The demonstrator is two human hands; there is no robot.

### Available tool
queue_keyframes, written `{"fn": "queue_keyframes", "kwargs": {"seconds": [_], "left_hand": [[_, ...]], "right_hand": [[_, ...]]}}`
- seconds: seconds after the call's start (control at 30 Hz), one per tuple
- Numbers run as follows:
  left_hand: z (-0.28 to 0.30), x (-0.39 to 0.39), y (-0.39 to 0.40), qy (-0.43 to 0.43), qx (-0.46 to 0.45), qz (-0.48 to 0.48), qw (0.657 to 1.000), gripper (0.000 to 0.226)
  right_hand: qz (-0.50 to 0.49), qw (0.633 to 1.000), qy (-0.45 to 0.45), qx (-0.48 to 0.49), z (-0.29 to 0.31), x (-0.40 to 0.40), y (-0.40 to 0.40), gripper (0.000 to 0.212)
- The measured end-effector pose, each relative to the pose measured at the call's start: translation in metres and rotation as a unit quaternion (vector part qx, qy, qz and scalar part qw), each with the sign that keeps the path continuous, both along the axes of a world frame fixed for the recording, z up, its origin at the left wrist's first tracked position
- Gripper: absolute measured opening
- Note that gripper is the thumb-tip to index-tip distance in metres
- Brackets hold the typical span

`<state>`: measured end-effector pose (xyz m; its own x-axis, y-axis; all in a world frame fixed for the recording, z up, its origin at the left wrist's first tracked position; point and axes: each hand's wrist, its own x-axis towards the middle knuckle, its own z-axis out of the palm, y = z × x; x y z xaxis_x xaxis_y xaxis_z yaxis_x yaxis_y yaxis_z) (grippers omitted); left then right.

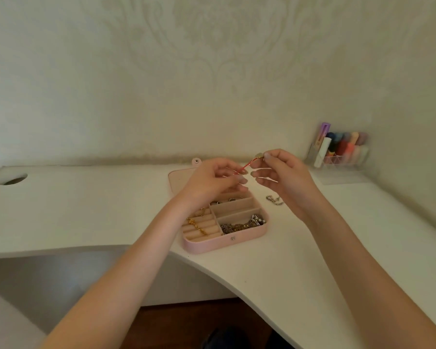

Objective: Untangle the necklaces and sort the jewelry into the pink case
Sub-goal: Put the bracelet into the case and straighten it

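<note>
floor: dark wood strip [186, 323] at 6 o'clock, under the tabletop's curved cutout.
tabletop: white [312, 285], curved front edge, runs from 9 to 4 o'clock; round cable hole [12, 179] far out at 9 o'clock.
pink case: open [224, 244], on the tabletop just below frame centre, lid [179, 178] folded back flat toward 12 o'clock, snap tab at its far edge.
case contents: gold chain [195, 225] across the ring rolls on the 9 o'clock side; tangled silver and gold chains [242, 225] in the nearest compartment at 3 o'clock; middle compartment [233, 207] looks bare; rings [233, 199] in the far one, partly hidden by the left hand.
loose chain: silver [275, 200], on the tabletop just beside the case at 3 o'clock, apart from it.
left hand: [212, 181] raised above the far half of the case, fingertips pinching the lower end of the red cord.
right hand: [283, 172] raised at 3 o'clock of the left hand, thumb and forefinger pinching the cord's upper end at a small pale charm [259, 155].
red cord: [246, 166] short, strung taut between both hands, off the tabletop, above the lid.
organiser: clear holder [342, 159] with coloured tubes, against the wall at 2 o'clock, well apart from the case.
wall: pale damask paper [212, 71], 12 o'clock.
</note>
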<state>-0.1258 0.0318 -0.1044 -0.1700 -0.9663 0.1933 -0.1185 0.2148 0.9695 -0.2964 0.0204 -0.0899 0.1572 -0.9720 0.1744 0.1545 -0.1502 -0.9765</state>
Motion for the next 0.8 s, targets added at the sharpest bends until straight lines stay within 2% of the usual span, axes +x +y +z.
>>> {"fn": "queue_keyframes", "kwargs": {"seconds": [0.13,0.27,0.43,0.5,0.57,0.7,0.73,0.8], "left_hand": [[0.001,0.009,0.012,0.04,0.042,0.014,0.998,0.008],[0.002,0.009,0.021,0.046,0.024,0.049,0.997,0.016],[-0.002,0.005,0.026,0.071,0.057,0.046,0.995,0.02],[-0.006,0.003,0.025,0.087,0.067,0.033,0.993,0.02],[-0.005,0.002,0.025,0.141,0.087,0.024,0.986,0.02],[0.003,0.0,0.024,0.34,0.164,0.042,0.925,0.019],[0.004,0.001,0.024,0.351,0.166,0.045,0.92,0.019],[0.004,0.001,0.026,0.309,0.143,0.051,0.939,0.019]], "right_hand": [[-0.027,0.998,-0.019,0.05,-0.012,-0.003,0.002,0.016],[0.04,0.985,-0.118,0.122,-0.012,0.003,0.007,0.015],[0.118,0.942,-0.238,0.207,-0.018,0.009,0.009,0.022],[0.135,0.943,-0.218,0.212,-0.02,0.01,0.008,0.019],[0.147,0.949,-0.182,0.214,-0.021,0.011,0.009,0.016],[0.151,0.962,-0.133,0.186,-0.019,0.009,0.011,0.013],[0.136,0.974,-0.091,0.155,-0.018,0.008,0.01,0.014],[0.077,0.993,-0.003,0.095,-0.018,0.008,0.009,0.014]]}}
